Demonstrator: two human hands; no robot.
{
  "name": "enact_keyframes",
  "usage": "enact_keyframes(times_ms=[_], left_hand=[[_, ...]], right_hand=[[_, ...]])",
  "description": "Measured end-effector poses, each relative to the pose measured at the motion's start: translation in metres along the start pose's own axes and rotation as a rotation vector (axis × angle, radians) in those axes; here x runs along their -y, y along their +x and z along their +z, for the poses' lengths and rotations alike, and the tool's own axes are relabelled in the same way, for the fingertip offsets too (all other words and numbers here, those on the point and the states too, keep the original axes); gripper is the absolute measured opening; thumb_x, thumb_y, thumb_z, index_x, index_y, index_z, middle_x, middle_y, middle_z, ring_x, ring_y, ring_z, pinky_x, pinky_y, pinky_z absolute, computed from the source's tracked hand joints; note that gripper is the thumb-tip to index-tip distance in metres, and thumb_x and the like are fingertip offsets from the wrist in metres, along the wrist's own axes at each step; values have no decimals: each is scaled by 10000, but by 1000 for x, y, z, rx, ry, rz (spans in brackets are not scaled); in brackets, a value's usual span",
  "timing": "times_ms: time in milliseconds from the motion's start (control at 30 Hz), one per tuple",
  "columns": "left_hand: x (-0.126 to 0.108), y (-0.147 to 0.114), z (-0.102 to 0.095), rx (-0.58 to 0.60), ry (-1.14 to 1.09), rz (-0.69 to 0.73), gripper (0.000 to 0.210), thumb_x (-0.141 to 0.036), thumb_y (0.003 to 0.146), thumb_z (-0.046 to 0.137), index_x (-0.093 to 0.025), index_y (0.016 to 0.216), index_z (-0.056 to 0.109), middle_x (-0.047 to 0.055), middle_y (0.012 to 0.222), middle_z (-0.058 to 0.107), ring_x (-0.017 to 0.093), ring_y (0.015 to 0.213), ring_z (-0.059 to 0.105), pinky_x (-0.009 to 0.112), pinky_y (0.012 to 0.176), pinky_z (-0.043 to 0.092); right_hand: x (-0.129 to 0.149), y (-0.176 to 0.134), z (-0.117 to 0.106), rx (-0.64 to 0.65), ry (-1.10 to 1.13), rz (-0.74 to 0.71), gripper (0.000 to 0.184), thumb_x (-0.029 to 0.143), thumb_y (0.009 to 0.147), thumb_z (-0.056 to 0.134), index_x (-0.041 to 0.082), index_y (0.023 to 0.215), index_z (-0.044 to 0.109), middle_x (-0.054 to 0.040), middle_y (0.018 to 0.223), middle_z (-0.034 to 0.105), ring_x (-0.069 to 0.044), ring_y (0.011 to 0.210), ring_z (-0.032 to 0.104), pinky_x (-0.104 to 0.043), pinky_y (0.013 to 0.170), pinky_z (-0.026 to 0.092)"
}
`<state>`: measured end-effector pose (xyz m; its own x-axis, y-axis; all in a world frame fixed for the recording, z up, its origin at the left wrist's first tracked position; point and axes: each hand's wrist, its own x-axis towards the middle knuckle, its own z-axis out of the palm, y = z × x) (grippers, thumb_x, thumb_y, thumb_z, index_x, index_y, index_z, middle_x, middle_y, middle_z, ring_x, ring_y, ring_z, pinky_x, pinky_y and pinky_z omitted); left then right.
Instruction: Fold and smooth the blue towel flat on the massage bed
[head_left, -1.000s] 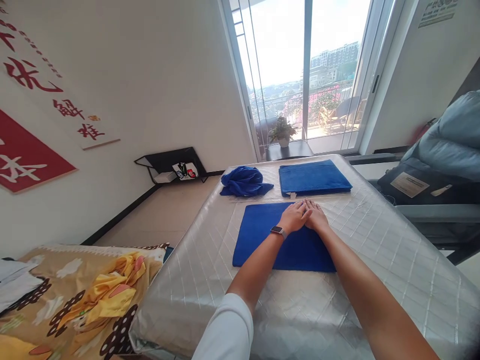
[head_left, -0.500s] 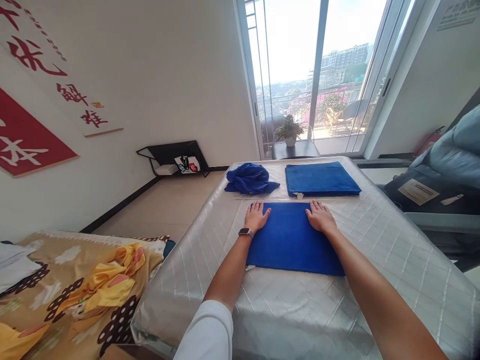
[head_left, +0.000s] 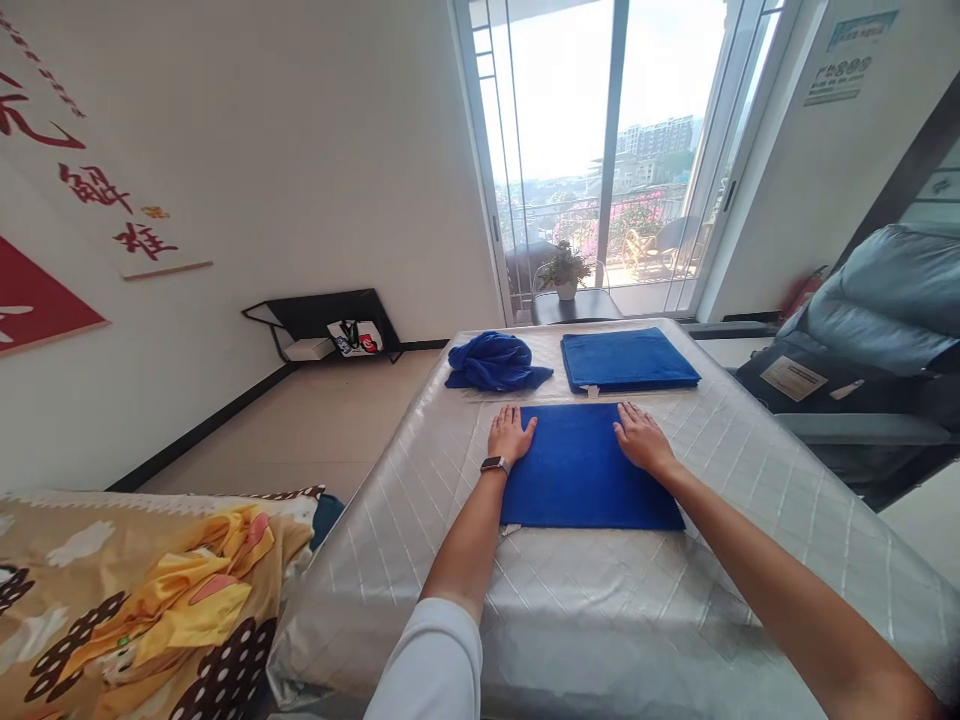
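I have both hands laid flat, with nothing pinched: the left hand (head_left: 512,436) is palm down over the upper-left corner of the flat, rectangular, deep-blue folded cloth (head_left: 581,470), its thumb set apart from the fingers, and the right hand (head_left: 643,440) rests likewise over the upper-right part. That cloth lies just right of and below the frame's centre, a small white tag (head_left: 511,530) poking out at its lower-left corner.

I read this as a flattening and squaring step; the near edge already looks straight. As I judge it, the next move calls for light, even pressure outward, then fingers slipped under the edges if the cloth is to be lifted, keeping its layers together.

Beyond the hands, toward upper centre, a crumpled blue fabric bundle (head_left: 497,362) sits to the left and a neat rectangular stack of folded blue cloth (head_left: 628,358) to the right. All three rest on a silvery, quilted bed cover (head_left: 409,530). At lower left, I see a rumpled yellow cloth (head_left: 199,580) on a patterned beige blanket (head_left: 86,540).
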<state>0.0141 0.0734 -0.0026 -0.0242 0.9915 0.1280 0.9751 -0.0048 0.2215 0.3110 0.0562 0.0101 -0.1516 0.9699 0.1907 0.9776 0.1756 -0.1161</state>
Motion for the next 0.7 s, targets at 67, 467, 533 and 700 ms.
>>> enact_keyframes(times_ms=[67,467,533,700], left_hand=[[0,0,0,-6,6,2,753,-607,1001,189,-112,1554,317,159,1632,280,274,1521,221,455,1232,181],[-17,-10,-15,-140,100,35,653,-486,1025,258,-99,1542,358,141,1626,306,282,1534,169,477,1243,140],[-39,-16,-18,-232,102,136,591,-424,1034,259,-118,1517,410,125,1608,352,267,1528,195,465,1246,151],[-137,-28,2,-145,-52,462,470,-334,1033,315,-151,1381,573,119,1475,543,226,1419,422,391,1202,298]], right_hand=[[1,-5,3,88,-1,-5,655,428,1027,217,91,1586,276,-111,1656,238,-214,1531,170,-405,1237,148],[5,-13,8,168,34,51,726,512,1025,168,69,1597,226,-113,1670,178,-215,1539,123,-399,1243,117],[6,-12,8,164,44,49,720,507,1026,160,72,1595,237,-114,1666,191,-212,1538,129,-401,1242,122],[3,-15,10,149,34,29,665,397,1016,210,60,1586,262,-118,1662,209,-229,1533,159,-408,1243,140]])
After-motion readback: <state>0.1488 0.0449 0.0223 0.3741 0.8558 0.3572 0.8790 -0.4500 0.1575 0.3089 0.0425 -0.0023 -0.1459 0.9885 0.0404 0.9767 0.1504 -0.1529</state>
